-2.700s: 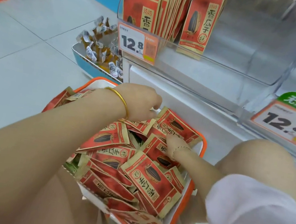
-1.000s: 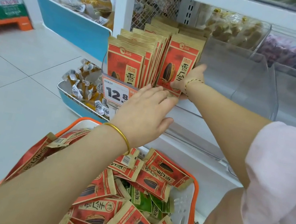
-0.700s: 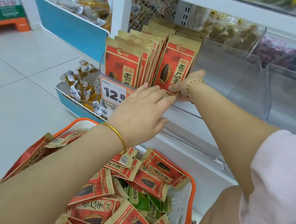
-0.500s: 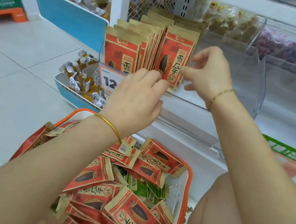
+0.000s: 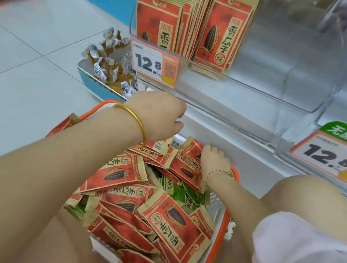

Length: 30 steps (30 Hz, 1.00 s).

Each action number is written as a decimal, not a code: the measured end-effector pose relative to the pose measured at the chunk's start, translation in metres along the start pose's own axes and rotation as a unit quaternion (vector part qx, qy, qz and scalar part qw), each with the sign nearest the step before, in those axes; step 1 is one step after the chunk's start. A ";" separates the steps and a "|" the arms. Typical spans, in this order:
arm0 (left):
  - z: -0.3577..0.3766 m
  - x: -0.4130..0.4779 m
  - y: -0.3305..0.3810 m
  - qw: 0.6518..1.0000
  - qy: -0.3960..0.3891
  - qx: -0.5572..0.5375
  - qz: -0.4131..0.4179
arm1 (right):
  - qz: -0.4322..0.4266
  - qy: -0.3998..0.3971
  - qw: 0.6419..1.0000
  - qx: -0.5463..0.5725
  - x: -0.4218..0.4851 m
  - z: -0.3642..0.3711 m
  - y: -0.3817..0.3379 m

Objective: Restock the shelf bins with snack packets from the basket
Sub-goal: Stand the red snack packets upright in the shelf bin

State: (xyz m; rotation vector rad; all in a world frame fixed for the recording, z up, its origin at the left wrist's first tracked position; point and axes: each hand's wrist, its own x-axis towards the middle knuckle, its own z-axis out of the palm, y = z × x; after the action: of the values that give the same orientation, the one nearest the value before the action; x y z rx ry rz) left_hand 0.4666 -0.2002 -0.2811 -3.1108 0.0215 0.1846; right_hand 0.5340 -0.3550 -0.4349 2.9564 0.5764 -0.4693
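Above the heaped basket (image 5: 226, 217), the clear bin (image 5: 300, 83) is part-filled. The right hand (image 5: 213, 160) grips a sunflower-seed packet (image 5: 193, 153); the left hand (image 5: 158, 117) hides its grip.

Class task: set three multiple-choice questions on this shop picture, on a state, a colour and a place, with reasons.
1. How full is the clear bin? A packed end to end; B partly filled, upright packets at its left end; C empty.
2. What colour is the basket's rim? A blue; B orange; C green.
3. Where is the right hand? A inside the clear bin; B out of view; C on the red packets in the basket.
Answers: 1 B, the bin's right part is bare; 2 B, an orange rim rings the packets; 3 C, its fingers curl over a packet at the basket's far edge.
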 end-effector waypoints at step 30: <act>-0.048 -0.017 -0.026 0.881 -0.155 -0.446 0.018 | -0.216 0.373 0.837 0.337 -0.129 -0.136 0.037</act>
State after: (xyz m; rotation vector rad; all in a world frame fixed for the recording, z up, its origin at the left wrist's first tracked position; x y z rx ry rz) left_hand 0.4556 -0.1754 -0.2310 -3.9284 -0.0190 0.9439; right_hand 0.4727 -0.4144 -0.2641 3.6145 1.4281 0.6828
